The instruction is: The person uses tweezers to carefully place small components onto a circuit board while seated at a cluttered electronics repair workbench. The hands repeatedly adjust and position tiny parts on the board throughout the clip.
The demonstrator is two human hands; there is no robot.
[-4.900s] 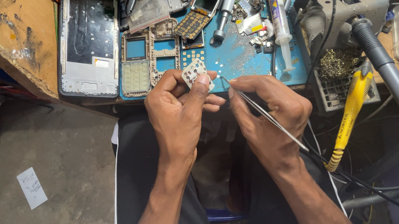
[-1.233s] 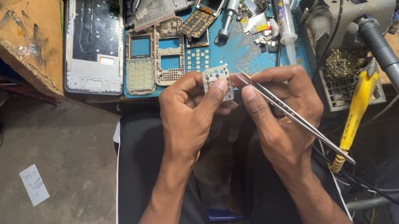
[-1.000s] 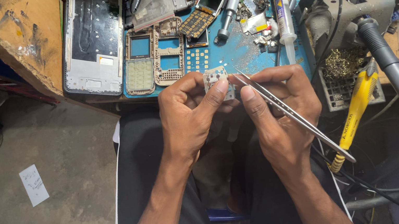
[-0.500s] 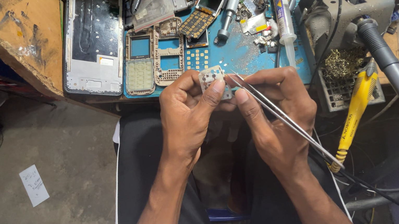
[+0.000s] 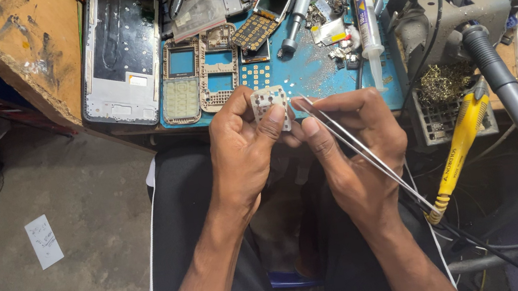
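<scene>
White keypad piece (image 5: 270, 104) pinched in left hand (image 5: 243, 151); tweezers (image 5: 355, 148) gripped in right hand (image 5: 359, 151), tips just right of piece.

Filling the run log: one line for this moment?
left hand: holds keypad board | right hand: holds tweezers, tips near board | over blue mat

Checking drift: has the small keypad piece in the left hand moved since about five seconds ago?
Yes, slightly: the keypad piece in the left hand now sits right of the beige phone frame, closer to the syringe.
</scene>
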